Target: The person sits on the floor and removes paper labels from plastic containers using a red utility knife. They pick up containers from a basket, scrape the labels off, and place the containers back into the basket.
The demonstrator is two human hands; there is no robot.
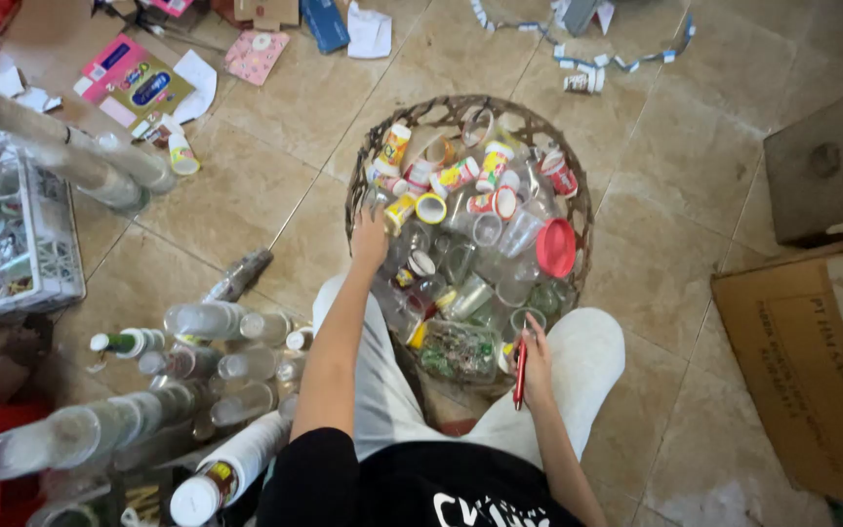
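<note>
Basket (578, 210) of plastic cups sits on the tile floor between my knees. My right hand (537, 363) pinches a red pen (520, 373) at its near rim; my left hand (370, 237) rests fingers spread on the far-left rim, whether gripping I can't tell. Bottles (209, 320) crowd my left, a cardboard box (812, 361) right. Deeper cups blur together.

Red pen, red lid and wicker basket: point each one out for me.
red pen (520, 376), head view, mid barrel.
red lid (556, 248), head view, centre of disc.
wicker basket (441, 104), head view, far rim.
</note>
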